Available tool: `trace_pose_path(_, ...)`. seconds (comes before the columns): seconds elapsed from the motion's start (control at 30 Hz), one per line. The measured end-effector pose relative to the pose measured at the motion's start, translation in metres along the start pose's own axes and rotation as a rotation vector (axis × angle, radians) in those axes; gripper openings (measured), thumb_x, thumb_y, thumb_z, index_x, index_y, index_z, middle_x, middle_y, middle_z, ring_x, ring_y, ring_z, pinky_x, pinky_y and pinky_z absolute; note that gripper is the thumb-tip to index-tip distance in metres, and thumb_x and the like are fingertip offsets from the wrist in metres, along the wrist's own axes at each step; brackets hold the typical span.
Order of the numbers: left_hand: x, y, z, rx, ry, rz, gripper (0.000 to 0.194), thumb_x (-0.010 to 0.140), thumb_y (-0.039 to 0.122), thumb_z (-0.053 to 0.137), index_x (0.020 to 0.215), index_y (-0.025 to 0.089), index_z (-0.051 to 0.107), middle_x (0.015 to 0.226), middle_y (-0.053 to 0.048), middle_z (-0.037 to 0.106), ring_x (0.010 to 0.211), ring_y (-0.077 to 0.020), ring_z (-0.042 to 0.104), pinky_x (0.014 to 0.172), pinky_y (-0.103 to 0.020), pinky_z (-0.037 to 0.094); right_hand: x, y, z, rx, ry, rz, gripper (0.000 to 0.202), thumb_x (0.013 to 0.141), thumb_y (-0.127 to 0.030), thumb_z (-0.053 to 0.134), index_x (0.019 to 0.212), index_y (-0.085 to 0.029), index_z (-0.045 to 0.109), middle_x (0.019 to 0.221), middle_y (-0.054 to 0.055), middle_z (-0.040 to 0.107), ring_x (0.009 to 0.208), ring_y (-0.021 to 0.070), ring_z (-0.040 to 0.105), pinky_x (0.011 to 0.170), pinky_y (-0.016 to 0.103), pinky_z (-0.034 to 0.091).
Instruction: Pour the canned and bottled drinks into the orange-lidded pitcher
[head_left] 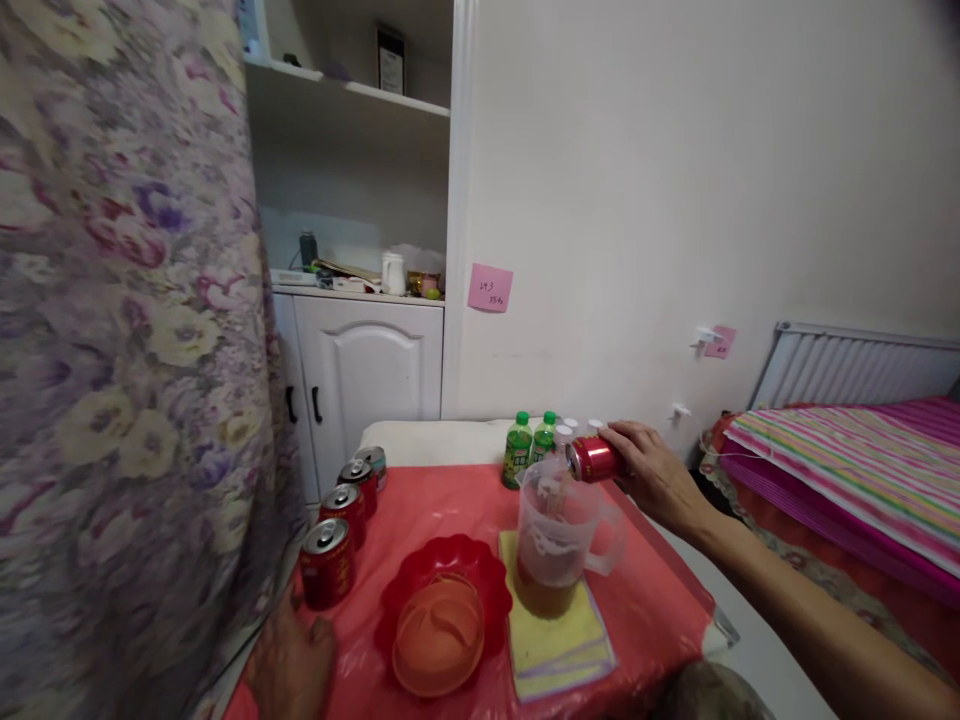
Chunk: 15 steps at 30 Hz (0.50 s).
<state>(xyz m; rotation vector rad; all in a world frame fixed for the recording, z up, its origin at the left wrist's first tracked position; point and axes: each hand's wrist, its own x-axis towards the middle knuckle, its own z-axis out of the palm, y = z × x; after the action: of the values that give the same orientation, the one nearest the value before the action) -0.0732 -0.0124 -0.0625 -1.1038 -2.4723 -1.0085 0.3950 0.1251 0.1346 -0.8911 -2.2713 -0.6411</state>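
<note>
My right hand (645,460) is closed around a red drink can (595,459), which lies almost sideways with its top over a clear plastic measuring jug (555,550). Brown liquid fills the lower part of the jug, and it stands on a folded yellow cloth (559,645). At the table's left edge rests my left hand (294,655), holding nothing, thumb and forefinger apart. Just beyond it is the nearest red can (327,565) of a row of upright cans. Between the hands, an orange divided dish (439,640) sits in a red scalloped bowl (480,565).
Green-capped bottles (517,450) and several white-capped ones stand behind the jug. A red plastic sheet (442,510) covers the table. A floral curtain (135,350) hangs at left, a white cabinet (375,370) stands behind, and a bed (847,470) is at right.
</note>
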Motion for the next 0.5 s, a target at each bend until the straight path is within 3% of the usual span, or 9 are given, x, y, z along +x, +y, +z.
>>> trace_pose_path(0.23,-0.0002,0.0019,-0.002,-0.023,-0.055,-0.054,0.057,0.088,0.027,0.039,0.14,0.006,0.044,0.126,-0.02,0.066,0.115,-0.034,0.063,0.096,-0.043,0.048,0.0009,-0.0023,-0.0028,-0.024,-0.006,0.001,0.062,0.087,-0.006,0.053,0.145,-0.021,0.038,0.133,0.016,0.052,0.124,0.0318,0.048,0.105,0.052,0.048)
trace_pose_path(0.5,-0.0018,0.0051,-0.0045,-0.084,-0.025,-0.037,0.059,0.085,0.024,0.043,0.142,0.007,0.043,0.126,-0.021,0.066,0.116,-0.0351,0.063,0.099,-0.046,0.047,0.0031,-0.0067,-0.0097,-0.023,0.01,-0.003,0.06,0.088,-0.009,0.051,0.145,-0.023,0.038,0.131,0.017,0.054,0.124,0.0325,0.05,0.102,0.054,0.05)
